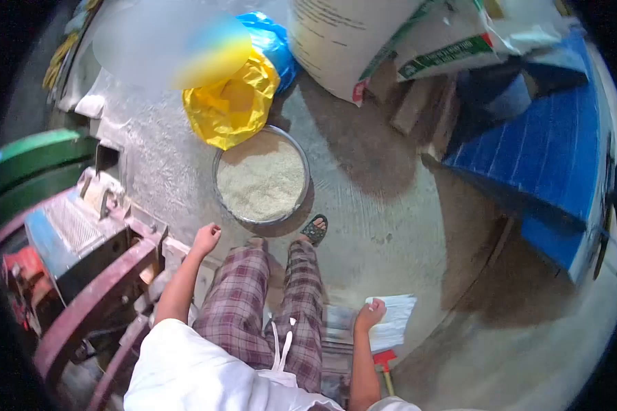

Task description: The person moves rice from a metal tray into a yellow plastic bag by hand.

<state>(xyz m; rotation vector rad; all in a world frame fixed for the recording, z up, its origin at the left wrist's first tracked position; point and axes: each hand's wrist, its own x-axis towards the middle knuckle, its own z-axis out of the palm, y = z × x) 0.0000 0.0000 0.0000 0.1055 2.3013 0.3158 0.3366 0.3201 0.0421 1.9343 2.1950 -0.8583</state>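
Observation:
My left hand (208,239) is held out beside my leg with its fingers curled in; whether something small is inside cannot be made out. My right hand (371,314) is also curled, above some white sheets (395,325), and its fingers hide anything it may hold. On the floor in front of my feet stands a round metal basin (307,179) filled with pale grains (267,181). A yellow bag (230,109) hangs over the basin's far left rim, with a blue bag (273,41) behind it.
Large white sacks (343,41) stand beyond the basin. Blue metal sheeting (535,151) rises at the right. At the left are machine parts with a green wheel (41,161) and a reddish curved bar (92,301). A red-headed tool (384,358) lies near my right forearm.

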